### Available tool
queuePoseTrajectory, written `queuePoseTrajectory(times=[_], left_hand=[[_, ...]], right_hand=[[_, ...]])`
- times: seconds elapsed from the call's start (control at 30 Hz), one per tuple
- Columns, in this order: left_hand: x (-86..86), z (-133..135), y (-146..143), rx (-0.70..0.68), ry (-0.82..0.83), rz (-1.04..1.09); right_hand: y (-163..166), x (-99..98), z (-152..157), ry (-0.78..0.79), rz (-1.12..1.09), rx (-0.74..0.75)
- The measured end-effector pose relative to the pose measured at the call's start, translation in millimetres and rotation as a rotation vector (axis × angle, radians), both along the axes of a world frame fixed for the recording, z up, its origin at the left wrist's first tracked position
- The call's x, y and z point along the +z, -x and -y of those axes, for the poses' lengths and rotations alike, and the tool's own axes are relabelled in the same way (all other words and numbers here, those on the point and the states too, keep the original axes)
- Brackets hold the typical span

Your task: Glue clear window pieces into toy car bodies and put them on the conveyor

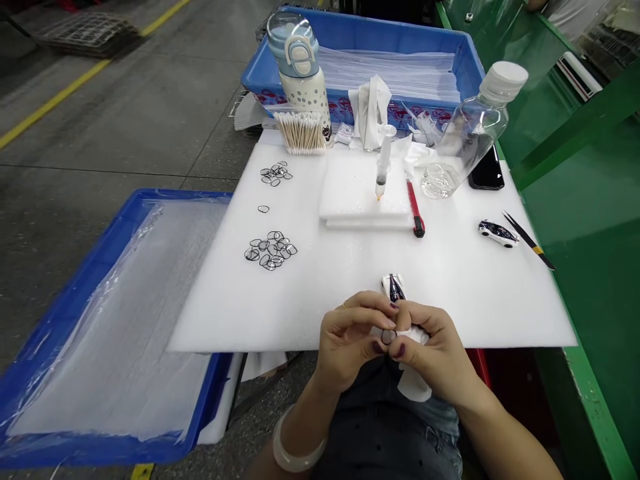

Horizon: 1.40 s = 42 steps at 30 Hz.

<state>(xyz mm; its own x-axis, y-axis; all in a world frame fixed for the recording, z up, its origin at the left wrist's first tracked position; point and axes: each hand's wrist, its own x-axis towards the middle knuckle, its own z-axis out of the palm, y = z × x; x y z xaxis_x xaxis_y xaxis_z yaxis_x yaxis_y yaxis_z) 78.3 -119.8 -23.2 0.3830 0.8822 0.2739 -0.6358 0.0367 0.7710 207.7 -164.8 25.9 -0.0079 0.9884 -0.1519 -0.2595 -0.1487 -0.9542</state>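
We had both hands drawn in close at the front edge of the white foam sheet (pixel 225 313), fingers curled inward and fingertips meeting, neither hand spread. Together the left hand (pixel 350 340) and the right hand (pixel 430 350) pinched a thin dark loop (pixel 387 337), half hidden by our fingers, along with a crumpled white wipe (pixel 413 335) whose soft end hung below the right hand. A gold ring (pixel 345 305) sat on the left hand, a smooth pale bangle (pixel 297 443) circled the left wrist, and our nails were painted dark. Just beyond our fingertips, almost touching them, lay a glossy white and dark blue model car (pixel 393 288). More thin loops sat on the foam to the left, in a loose heap (pixel 271 250) and a smaller heap (pixel 275 173), with a single loop (pixel 263 209) between them. Ahead, a clear syringe (pixel 383 163) stood tilted on a stacked foam pad (pixel 350 193), beside a red utility knife (pixel 415 208). To the right lay a second model car (pixel 499 233) near black tweezers (pixel 527 240). Farther back stood cotton swabs (pixel 303 133), a clear plastic bottle (pixel 475 113) and a blue crate (pixel 365 40) stacked with plastic sheets
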Motion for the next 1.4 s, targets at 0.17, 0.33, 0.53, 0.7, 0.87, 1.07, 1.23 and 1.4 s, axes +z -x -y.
queuePoseTrajectory(times=[0.17, 0.33, 0.53, 0.7, 0.87, 1.07, 1.23, 1.4], left_hand=[[8.8, -2.5, 0.0, -0.034, 0.244, 0.073], [14.9, -3.6, -0.7, -0.059, 0.338, 0.073], [11.3, -1.8, 1.0, -0.008, 0.456, 0.069], [13.1, -0.9, -1.1, 0.028, 0.448, 0.074], [14.0, -1.6, -2.5, 0.029, 0.401, 0.084], [12.7, -1.5, -3.7, 0.017, 0.389, 0.075], [15.4, 0.4, -1.7, 0.056, 0.304, 0.011], [17.2, 0.0, 20.6, 0.168, 0.119, -0.368]], right_hand=[[-18.6, 6.2, 3.4, -0.19, 0.271, -0.112], [-19.0, 18.4, -3.8, -0.484, 0.598, -0.263], [1.9, 18.3, -9.7, -0.746, 0.931, -0.174], [-6.5, 26.4, -3.0, -0.846, 1.195, -0.091], [-21.5, 37.3, -2.5, -0.807, 1.24, -0.14], [-9.6, 30.2, -4.6, -0.806, 1.209, 0.012], [-36.7, 36.9, 1.6, -0.627, 0.976, -0.001], [-60.6, 11.1, 10.1, -0.323, 0.851, -0.269]])
